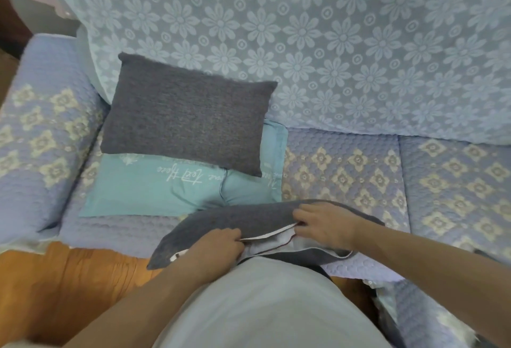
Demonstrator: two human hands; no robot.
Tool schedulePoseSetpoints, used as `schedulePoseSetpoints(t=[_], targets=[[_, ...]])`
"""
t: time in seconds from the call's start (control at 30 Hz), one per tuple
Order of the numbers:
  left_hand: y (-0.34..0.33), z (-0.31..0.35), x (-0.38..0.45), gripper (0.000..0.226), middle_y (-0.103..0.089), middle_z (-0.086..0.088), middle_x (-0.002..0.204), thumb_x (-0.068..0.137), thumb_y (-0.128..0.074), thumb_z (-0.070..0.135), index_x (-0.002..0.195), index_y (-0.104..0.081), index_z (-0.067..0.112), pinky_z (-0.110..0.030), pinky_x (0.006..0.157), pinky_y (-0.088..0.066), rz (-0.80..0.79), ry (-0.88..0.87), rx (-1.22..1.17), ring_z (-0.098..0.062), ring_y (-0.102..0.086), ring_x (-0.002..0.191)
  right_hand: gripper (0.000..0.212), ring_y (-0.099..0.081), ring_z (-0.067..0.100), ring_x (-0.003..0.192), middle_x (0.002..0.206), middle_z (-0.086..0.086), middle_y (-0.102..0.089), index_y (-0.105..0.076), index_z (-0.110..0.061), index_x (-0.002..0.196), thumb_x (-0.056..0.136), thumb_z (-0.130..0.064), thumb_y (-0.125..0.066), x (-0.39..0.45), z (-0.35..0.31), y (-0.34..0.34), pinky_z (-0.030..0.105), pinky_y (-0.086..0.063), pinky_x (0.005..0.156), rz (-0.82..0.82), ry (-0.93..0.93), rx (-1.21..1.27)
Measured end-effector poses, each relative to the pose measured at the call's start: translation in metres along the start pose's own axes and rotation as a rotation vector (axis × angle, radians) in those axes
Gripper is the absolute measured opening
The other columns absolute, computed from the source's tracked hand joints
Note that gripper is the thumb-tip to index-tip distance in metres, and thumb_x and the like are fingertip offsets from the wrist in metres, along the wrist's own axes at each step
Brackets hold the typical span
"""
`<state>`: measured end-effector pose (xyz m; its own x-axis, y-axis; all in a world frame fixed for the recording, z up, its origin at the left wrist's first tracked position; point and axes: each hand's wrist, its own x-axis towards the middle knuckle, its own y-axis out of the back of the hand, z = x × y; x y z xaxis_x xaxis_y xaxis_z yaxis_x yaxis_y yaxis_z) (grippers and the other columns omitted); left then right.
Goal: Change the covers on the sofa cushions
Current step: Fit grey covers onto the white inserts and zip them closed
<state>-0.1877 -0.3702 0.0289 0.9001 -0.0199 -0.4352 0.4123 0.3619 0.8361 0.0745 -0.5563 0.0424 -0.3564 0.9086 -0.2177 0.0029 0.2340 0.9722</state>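
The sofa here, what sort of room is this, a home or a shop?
Probably a home living room. The sofa wears quilted patterned covers with a floral lace throw over its back, and two cushions sit stacked at one end.

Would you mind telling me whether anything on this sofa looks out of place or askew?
Only mildly: the grey cushion lies tilted across the teal pillow, not squared. The grey cover held by the left hand and right hand gapes open, as expected mid-change.
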Motion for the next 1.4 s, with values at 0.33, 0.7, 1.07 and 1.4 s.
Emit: schedulePoseSetpoints(t=[0.33, 0.7, 1.07, 1.4], targets=[[-0.013, 0.001, 0.012, 0.034, -0.051, 0.000, 0.108, 0.097, -0.038, 0.039, 0.099, -0.069, 0.023, -0.037, 0.075, -0.027, -0.227, -0.020, 0.012, -0.023, -0.049, 0.102, 0.040, -0.047, 0.019, 0.102, 0.109, -0.003, -0.056, -0.068, -0.021, 0.102, 0.089, -0.056, -0.052, -0.001, -0.028, -0.009, 0.037, -0.041, 0.090, -0.225, -0.084, 0.182], [-0.009, -0.005, 0.010, 0.026, -0.048, 0.009, 0.089, 0.079, -0.048, 0.050, 0.074, -0.065, 0.030, -0.033, 0.072, -0.042, 0.148, -0.069, 0.135, -0.016, -0.051, 0.083, 0.011, -0.051, 0.006, 0.081, 0.084, -0.017, -0.049, -0.078, -0.017, 0.092, 0.091, -0.025, -0.069, 0.022, 0.000, -0.002, 0.026, -0.041, 0.080, 0.093, -0.696, 0.754], [-0.016, -0.020, 0.005, 0.028, -0.046, 0.005, 0.093, 0.095, -0.057, 0.050, 0.083, -0.071, 0.029, -0.037, 0.076, -0.040, 0.347, 0.123, 0.083, -0.020, -0.046, 0.088, 0.009, -0.046, 0.009, 0.089, 0.093, -0.009, -0.048, -0.066, -0.018, 0.088, 0.095, -0.024, -0.065, 0.027, 0.010, 0.009, 0.027, -0.040, 0.083, 0.003, -0.657, 0.637], [0.005, -0.037, -0.020, 0.036, -0.034, 0.004, 0.156, 0.099, -0.041, 0.054, 0.120, -0.069, 0.045, -0.048, 0.112, -0.030, 0.243, -0.026, -0.175, -0.024, -0.028, 0.141, 0.020, -0.054, 0.017, 0.082, 0.093, -0.001, -0.060, -0.070, -0.014, 0.091, 0.099, -0.014, -0.051, 0.011, -0.068, 0.045, 0.027, -0.049, 0.065, 0.306, -0.391, 0.192]])
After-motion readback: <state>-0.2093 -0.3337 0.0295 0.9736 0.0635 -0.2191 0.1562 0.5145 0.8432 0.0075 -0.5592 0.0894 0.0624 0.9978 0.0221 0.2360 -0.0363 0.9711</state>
